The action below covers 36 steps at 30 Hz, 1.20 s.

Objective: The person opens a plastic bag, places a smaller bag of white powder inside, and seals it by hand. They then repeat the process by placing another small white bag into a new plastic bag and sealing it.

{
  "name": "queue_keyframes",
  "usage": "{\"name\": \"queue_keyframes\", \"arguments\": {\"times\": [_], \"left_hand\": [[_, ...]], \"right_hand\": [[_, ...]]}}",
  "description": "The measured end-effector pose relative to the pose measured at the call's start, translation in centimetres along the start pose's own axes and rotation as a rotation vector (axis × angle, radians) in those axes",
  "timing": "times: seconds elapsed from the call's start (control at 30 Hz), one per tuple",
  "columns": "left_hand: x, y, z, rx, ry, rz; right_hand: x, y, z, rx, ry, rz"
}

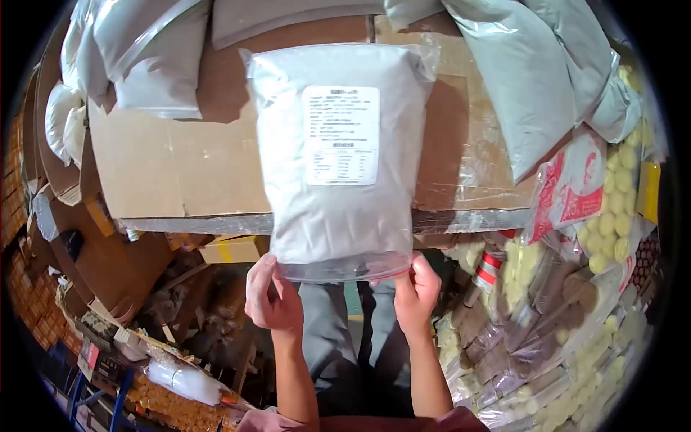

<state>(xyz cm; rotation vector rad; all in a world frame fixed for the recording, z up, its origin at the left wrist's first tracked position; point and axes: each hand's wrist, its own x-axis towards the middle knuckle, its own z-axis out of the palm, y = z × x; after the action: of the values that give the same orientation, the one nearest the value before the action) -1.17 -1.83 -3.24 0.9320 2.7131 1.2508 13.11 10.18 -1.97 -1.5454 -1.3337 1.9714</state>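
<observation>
A clear plastic bag of white powder [288, 209] lies over the front edge of the cardboard-covered table, its near end hanging out toward me. A white printed label [342, 137] faces up on it. My left hand [272, 294] pinches the near left corner of the bag's flat, empty plastic end. At the near right corner, my right hand [417, 294] grips the same strip between thumb and fingers. The strip is stretched between both hands, and the powder stays behind it.
More filled white bags [515, 79] lie along the back and right of the cardboard [165, 165]; others [155, 57] sit back left. A red and white plastic bag [572, 183] hangs at the right edge. Packs of pale round items [612, 209] stand at right, a small carton [234, 249] below.
</observation>
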Motion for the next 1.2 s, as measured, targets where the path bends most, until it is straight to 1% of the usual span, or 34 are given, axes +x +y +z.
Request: {"name": "queue_keyframes", "arguments": {"times": [0.1,0.13,0.2,0.23,0.27,0.33,0.4,0.43,0.47,0.5,0.6,0.63,0.8,0.83,0.87,0.9,1.0,1.03,1.13,1.2], "left_hand": [[-0.8,0.1,-0.3,0.05,-0.031,0.045],[-0.8,0.1,-0.1,0.037,-0.01,0.045],[-1.1,0.2,0.0,0.018,0.027,0.04],[-1.4,0.0,-0.1,0.053,-0.007,0.032],[-1.7,-0.1,0.0,0.001,0.033,-0.023],[-2.5,-0.2,0.5,-0.098,0.114,-0.134],[-2.7,0.1,0.6,-0.175,0.09,-0.183],[-2.3,0.9,0.8,-0.221,0.086,-0.224],[-2.1,1.3,0.8,-0.266,0.082,-0.264],[-1.9,1.6,0.5,-0.376,0.058,-0.488],[-0.5,2.2,1.0,-0.597,0.042,-0.587],[-0.3,2.0,0.9,-0.606,0.041,-0.618],[-0.4,0.3,-0.5,-0.777,-0.168,-0.784],[-0.6,-0.1,-0.8,-0.827,-0.202,-0.804],[-0.9,-0.2,-1.0,-0.878,-0.238,-0.825],[-0.8,0.1,-1.2,-0.971,-0.245,-0.897],[-2.5,-0.4,-0.7,-1.259,-0.261,-0.999],[-3.2,0.1,-0.5,-1.212,-0.297,-1.038],[-4.2,2.1,1.6,-1.283,-0.482,-1.099],[-3.7,4.1,2.9,-1.26,-0.538,-1.156]], "right_hand": [[0.2,-0.4,-0.9,0.047,-0.095,0.008],[0.2,-0.5,-1.1,0.052,-0.127,0.006],[0.0,-1.1,-1.4,0.274,-0.123,0.077],[0.0,-1.5,-1.4,0.386,-0.12,0.111],[0.1,-2.0,-1.5,0.499,-0.119,0.143],[0.3,-2.5,-2.0,0.423,-0.115,0.218],[0.5,-2.5,-2.1,0.3,-0.098,0.269],[0.7,-3.0,-1.6,0.287,-0.059,0.255],[0.9,-3.3,-1.6,0.28,-0.065,0.259],[1.0,-3.5,-1.6,0.273,-0.071,0.262],[1.0,-3.6,-2.2,0.194,-0.095,0.267],[1.0,-3.6,-2.4,0.176,-0.1,0.274],[1.4,-4.0,-2.3,0.243,-0.131,0.314],[1.5,-3.7,-2.6,0.21,-0.139,0.317],[1.5,-3.6,-2.9,0.168,-0.153,0.288],[1.6,-3.6,-3.2,0.124,-0.164,0.261],[1.9,-3.7,-3.5,0.046,-0.175,0.176],[1.9,-3.7,-3.5,0.03,-0.176,0.146],[2.0,-3.4,-3.5,0.041,-0.163,0.148],[2.0,-3.6,-3.3,0.013,-0.142,0.102]]}}
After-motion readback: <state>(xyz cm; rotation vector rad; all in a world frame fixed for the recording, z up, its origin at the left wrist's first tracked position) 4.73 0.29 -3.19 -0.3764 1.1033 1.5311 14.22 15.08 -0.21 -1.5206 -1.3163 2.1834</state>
